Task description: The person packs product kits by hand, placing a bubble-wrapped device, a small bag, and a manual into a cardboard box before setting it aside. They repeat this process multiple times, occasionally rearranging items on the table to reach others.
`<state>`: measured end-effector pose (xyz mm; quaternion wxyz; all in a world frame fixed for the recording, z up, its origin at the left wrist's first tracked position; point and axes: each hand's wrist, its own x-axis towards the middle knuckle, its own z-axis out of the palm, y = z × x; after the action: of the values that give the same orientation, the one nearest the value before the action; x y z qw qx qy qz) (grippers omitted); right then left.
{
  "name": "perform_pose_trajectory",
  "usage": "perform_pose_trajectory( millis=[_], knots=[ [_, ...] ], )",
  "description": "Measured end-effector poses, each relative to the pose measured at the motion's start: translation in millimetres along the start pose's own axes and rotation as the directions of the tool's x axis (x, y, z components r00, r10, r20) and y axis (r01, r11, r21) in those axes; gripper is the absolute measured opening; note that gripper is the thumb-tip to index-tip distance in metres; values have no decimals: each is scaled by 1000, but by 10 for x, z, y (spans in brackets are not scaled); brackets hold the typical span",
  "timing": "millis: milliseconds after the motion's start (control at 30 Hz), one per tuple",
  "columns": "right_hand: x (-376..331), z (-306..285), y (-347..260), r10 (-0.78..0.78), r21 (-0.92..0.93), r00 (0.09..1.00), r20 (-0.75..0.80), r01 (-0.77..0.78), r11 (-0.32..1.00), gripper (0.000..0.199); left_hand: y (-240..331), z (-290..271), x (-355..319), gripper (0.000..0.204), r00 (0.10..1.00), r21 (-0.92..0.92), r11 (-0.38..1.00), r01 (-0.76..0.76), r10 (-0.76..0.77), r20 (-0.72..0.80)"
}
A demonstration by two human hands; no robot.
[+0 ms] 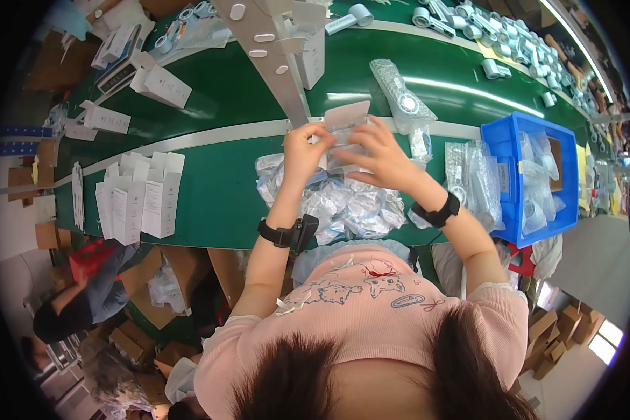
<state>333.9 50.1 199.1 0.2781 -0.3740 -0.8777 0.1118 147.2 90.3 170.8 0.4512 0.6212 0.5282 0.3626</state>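
A small white carton [348,113] stands with its flap raised in front of me, at the metal strip along the middle of the bench. My left hand [304,152] is closed, thumb and fingers pinching the carton's left side. Over its right side is my right hand [383,158], fingers spread apart; whether they touch the carton cannot be made out. The carton's lower part and inside are mostly hidden by the hands. Just below my hands lies a heap of clear plastic bags [350,208] with small parts inside. A bubble-wrapped pale device [404,100] rests beyond my right hand.
Several opened white cartons [159,199] stand on the green bench at left. At right, a blue crate [502,180] holds bubble-wrapped items, with more wrapped pieces [469,183] beside it. A metal post [266,49] rises ahead. Pale blue-grey devices [514,42] crowd the far right.
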Motion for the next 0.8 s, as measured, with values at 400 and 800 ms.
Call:
perform_pose_trajectory(
  millis=[400,800],
  knots=[
    [-906,219,475,921,587,389,-7,-745,319,65,258,-1460,-420,10,764,369,892,-263,426,-484],
    [-572,129,2507,767,615,258,-587,-474,630,65,-1777,-6658,-867,38,528,478,643,599,132,-839]
  ],
)
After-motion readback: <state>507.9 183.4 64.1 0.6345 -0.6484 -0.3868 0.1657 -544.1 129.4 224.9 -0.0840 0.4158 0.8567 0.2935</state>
